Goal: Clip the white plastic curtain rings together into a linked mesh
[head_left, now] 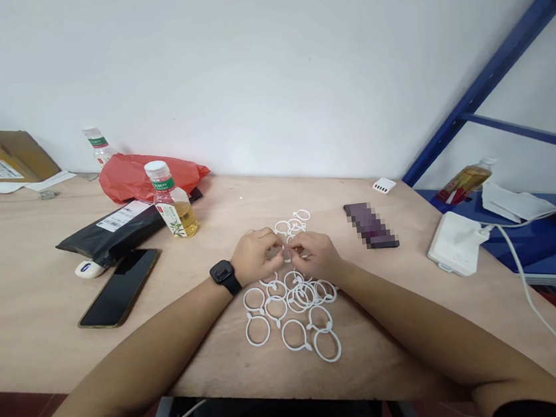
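Observation:
My left hand point(259, 256), with a black watch on its wrist, and my right hand point(316, 255) meet over the middle of the table. Their fingertips are pinched together on a small white plastic ring point(287, 255), mostly covered by the fingers. On the near side of my hands lie several loose white rings point(294, 335), each with a small tab, some overlapping. A smaller group of the same rings point(301, 215) lies just beyond my fingertips.
On the left are a black phone point(119, 289), a black parcel point(110, 231), a drink bottle point(173, 200), a red plastic bag point(128, 175) and a cardboard box point(21, 154). To the right lie a partly blurred dark object point(370, 225) and a white power strip point(457, 245) with a cable.

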A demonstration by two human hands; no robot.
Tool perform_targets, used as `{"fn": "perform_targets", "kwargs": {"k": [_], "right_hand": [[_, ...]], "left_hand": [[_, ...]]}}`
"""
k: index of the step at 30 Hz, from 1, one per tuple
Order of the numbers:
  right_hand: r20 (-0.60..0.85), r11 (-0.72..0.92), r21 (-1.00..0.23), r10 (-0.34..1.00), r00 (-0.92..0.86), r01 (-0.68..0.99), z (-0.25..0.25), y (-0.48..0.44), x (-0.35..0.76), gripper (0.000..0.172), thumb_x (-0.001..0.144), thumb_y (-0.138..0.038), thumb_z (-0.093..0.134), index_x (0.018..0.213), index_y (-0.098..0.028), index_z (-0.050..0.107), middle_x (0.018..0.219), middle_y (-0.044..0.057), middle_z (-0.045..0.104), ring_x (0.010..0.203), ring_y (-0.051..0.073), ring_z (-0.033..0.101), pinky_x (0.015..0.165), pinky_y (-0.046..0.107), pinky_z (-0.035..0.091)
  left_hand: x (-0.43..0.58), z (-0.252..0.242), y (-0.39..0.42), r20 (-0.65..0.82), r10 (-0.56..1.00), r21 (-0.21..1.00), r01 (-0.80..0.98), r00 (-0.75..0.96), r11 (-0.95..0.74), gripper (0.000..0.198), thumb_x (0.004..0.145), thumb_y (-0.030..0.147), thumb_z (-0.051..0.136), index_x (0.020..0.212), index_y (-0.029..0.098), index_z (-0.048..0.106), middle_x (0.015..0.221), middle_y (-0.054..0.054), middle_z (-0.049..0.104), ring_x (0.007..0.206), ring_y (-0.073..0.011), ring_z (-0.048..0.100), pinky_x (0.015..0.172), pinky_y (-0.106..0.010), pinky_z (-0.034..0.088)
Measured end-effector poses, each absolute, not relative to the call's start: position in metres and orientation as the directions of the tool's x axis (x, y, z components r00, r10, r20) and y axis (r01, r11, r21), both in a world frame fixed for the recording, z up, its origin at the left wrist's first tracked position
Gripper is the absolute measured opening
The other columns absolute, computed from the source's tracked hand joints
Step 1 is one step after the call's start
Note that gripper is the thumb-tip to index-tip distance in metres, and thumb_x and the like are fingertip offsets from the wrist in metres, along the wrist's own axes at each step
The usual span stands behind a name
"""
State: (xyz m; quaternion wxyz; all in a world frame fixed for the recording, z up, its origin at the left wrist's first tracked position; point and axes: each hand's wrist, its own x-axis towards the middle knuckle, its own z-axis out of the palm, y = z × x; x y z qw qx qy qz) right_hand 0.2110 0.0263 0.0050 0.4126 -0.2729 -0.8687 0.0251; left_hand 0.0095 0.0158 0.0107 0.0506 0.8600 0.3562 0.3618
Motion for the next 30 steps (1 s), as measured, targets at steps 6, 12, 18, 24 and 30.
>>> {"fn": "perform_targets", "kwargs": {"k": [6, 12, 18, 24, 30], "right_hand": [[0.611, 0.607, -0.594, 0.767, -0.195, 0.528, -0.002, 0.041, 0.218, 0.010, 0.080, -0.022, 0.060, 0.086, -0.020, 0.068, 0.074, 0.001, 0.071, 0.062, 0.014, 0.064, 0.061, 0.025, 0.052], [0.512, 0.515, -0.662, 0.841, -0.173, 0.545, -0.007, 0.054, 0.224, 0.022, 0.083, -0.025, 0.059, 0.100, -0.021, 0.073, 0.084, 0.003, 0.075, 0.068, 0.015, 0.067, 0.063, 0.026, 0.053], [0.562, 0.566, -0.552, 0.795, -0.229, 0.612, -0.004, 0.055, 0.227, 0.024, 0.083, -0.020, 0.059, 0.102, -0.022, 0.073, 0.091, 0.004, 0.072, 0.072, 0.017, 0.063, 0.069, 0.030, 0.052], [0.590, 0.597, -0.567, 0.775, -0.227, 0.568, -0.002, 0.052, 0.225, 0.018, 0.082, -0.019, 0.060, 0.095, -0.020, 0.072, 0.087, 0.004, 0.068, 0.072, 0.016, 0.061, 0.070, 0.030, 0.050], [0.577, 0.676, -0.525, 0.730, -0.368, 0.518, -0.002, 0.047, 0.225, 0.013, 0.084, -0.018, 0.059, 0.090, -0.021, 0.071, 0.082, 0.003, 0.069, 0.073, 0.016, 0.062, 0.069, 0.029, 0.050]], "left_hand": [[0.007, 0.011, 0.018, 0.557, 0.647, 0.378, 0.535, 0.521, -0.756, 0.018, 0.089, 0.028, 0.055, 0.097, 0.017, 0.066, 0.090, -0.006, 0.068, 0.083, -0.0171, 0.063, 0.076, -0.030, 0.048], [0.010, 0.010, 0.018, 0.463, 0.539, 0.358, 0.409, 0.703, -0.840, 0.015, 0.086, 0.026, 0.057, 0.089, 0.018, 0.069, 0.089, -0.006, 0.068, 0.084, -0.0168, 0.062, 0.079, -0.029, 0.049], [0.004, 0.008, 0.019, 0.399, 0.544, 0.362, 0.419, 0.738, -0.833, 0.027, 0.068, 0.013, 0.055, 0.088, 0.019, 0.072, 0.090, -0.005, 0.068, 0.085, -0.0184, 0.062, 0.083, -0.032, 0.049], [0.003, 0.006, 0.021, 0.394, 0.570, 0.388, 0.432, 0.721, -0.814, 0.015, 0.070, 0.011, 0.054, 0.073, 0.017, 0.068, 0.084, -0.005, 0.068, 0.081, -0.0170, 0.061, 0.081, -0.030, 0.048], [-0.001, 0.008, 0.021, 0.368, 0.581, 0.401, 0.440, 0.726, -0.804, 0.016, 0.071, 0.012, 0.054, 0.077, 0.017, 0.067, 0.083, -0.004, 0.066, 0.080, -0.0167, 0.059, 0.079, -0.029, 0.047]]}}
